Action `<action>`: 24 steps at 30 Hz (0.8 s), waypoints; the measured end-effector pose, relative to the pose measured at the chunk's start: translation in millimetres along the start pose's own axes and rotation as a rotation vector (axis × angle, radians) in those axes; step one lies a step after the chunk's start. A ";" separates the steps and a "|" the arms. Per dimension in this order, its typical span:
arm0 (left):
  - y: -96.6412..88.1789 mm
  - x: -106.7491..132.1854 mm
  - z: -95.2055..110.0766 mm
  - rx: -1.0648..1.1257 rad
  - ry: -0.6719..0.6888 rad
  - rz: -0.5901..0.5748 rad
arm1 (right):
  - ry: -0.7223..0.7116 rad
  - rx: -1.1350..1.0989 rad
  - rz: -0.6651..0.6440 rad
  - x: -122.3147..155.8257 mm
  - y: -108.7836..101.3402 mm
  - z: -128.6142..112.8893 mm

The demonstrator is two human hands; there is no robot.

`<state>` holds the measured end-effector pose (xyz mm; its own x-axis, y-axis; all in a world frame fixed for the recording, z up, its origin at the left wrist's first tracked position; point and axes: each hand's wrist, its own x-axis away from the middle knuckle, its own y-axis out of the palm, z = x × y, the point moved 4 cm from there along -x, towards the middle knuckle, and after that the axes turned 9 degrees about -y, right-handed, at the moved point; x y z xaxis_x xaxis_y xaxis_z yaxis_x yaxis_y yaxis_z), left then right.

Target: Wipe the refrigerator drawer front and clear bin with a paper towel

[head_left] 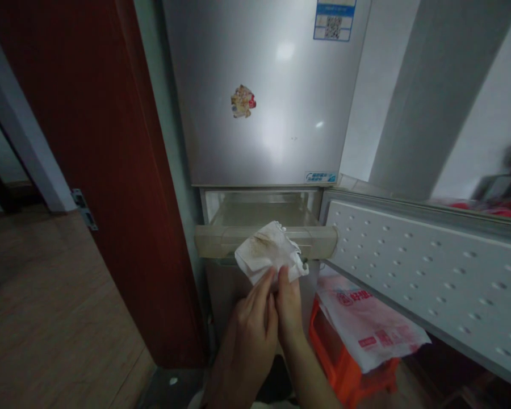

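Note:
My left hand [249,318] and my right hand [289,304] are pressed together, both pinching a crumpled white tissue [268,250] with a brownish stain on it. I hold the tissue just in front of a pulled-out, translucent fridge drawer [213,241]. That drawer juts out of the middle section of a silver fridge [272,142]. The middle compartment's door [430,272] is swung open to the right, its white dimpled inner side showing.
A dark red door [111,170] stands to the left of the fridge, wooden floor [46,312] beyond it. An orange stool [344,369] with a white printed plastic bag [370,324] on it stands low right, under the open door.

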<state>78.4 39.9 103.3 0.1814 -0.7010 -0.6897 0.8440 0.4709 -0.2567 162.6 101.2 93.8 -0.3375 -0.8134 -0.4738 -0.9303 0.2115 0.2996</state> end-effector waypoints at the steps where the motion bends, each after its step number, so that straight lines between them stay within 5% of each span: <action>1: 1.8 3.7 -2.0 -0.002 -0.014 -0.012 | 0.030 -0.003 -0.003 -1.4 -0.6 1.5; 9: 3.8 15.4 -4.6 0.158 -0.101 -0.083 | 0.099 0.019 0.121 -10.1 -8.6 -5.1; 12: -0.5 15.5 -27.2 0.279 -0.243 0.070 | 0.175 -0.010 0.170 -9.0 -11.7 -0.5; 15: 2.1 13.3 -61.1 0.496 -0.511 0.217 | 0.183 -0.198 0.073 -9.1 -8.0 8.9; 18: 15.1 6.8 -72.1 0.717 -0.683 0.050 | 0.153 -0.208 -0.014 -6.5 -8.5 19.4; 21: 22.1 1.4 -59.5 0.864 -0.726 -0.123 | 0.123 -0.085 -0.019 0.2 -12.9 27.8; 24: 21.9 0.0 -50.6 0.906 -0.792 -0.089 | 0.181 -0.043 -0.062 7.1 -10.5 29.8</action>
<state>71.3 77.2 63.5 0.0963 -0.9953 -0.0058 0.8596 0.0802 0.5046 165.7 109.3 62.7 -0.2452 -0.9090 -0.3371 -0.9402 0.1382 0.3113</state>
